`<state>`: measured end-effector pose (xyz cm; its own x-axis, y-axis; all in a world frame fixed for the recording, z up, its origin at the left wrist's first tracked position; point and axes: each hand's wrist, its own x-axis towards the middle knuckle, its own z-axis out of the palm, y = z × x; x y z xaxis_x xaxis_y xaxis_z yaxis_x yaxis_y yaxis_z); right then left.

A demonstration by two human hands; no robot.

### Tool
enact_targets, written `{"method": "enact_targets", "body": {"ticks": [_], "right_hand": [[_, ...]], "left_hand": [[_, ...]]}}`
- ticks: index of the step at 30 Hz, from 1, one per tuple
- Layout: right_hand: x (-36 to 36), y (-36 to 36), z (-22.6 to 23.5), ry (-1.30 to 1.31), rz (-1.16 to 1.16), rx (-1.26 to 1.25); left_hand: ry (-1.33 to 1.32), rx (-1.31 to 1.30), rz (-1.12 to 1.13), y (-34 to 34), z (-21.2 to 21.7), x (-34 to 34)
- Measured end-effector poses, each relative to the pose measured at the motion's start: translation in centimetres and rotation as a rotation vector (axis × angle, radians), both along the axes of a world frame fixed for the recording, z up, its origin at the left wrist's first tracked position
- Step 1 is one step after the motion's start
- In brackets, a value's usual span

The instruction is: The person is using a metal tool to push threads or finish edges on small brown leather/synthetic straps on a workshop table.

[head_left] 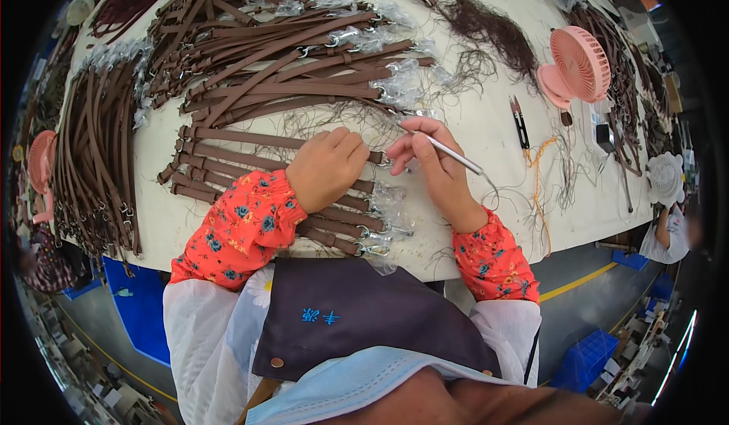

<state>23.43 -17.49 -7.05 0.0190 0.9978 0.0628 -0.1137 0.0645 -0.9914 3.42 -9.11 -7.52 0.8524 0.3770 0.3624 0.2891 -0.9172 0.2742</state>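
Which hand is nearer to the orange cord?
Right. The right hand is left of the orange cord; the left hand is farther left, over the brown straps.

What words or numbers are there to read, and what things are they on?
Dark apron: short blue writing, not copied out here.
Brown straps: none I can make out.
Silver tool: none I can make out.
Pink fan on the right: none I can make out.
Anything in the far background: too small and blurred to read.
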Motion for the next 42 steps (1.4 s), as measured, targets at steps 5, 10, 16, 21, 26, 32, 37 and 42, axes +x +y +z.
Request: {"method": "enact_targets", "body": {"ticks": [5,10,16,21,26,32,37,42], "right_hand": [[0.2,-0.1,-0.1,0.023,0.041,-0.098],[-0.1,-0.1,0.0,-0.108,0.091,-0.169],[-0.2,-0.1,0.0,-0.102,0.098,-0.194],[-0.3,0.0,-0.1,-0.119,0.108,-0.185],[-0.3,0.0,0.0,-0.133,0.113,-0.189],[-0.4,0.0,-0.1,-0.132,0.114,-0.191],[-0.3,0.0,-0.1,-0.137,0.111,-0.181],[-0.3,0.0,-0.3,-0.078,0.08,-0.184]], "left_hand": [[-0.112,-0.305,0.021,1.0,-0.3,-0.1],[-0.132,-0.409,0.033,1.2,-0.4,-0.2],[-0.134,-0.461,0.065,1.2,-0.3,-0.1],[-0.144,-0.46,0.068,1.2,-0.5,-0.1],[-0.146,-0.465,0.065,1.2,-0.4,-0.2],[-0.157,-0.463,0.057,1.3,-0.6,-0.2],[-0.237,-0.79,0.247,1.1,-0.4,-0.2],[-0.307,-0.913,0.246,1.4,0.1,-0.4]]}}
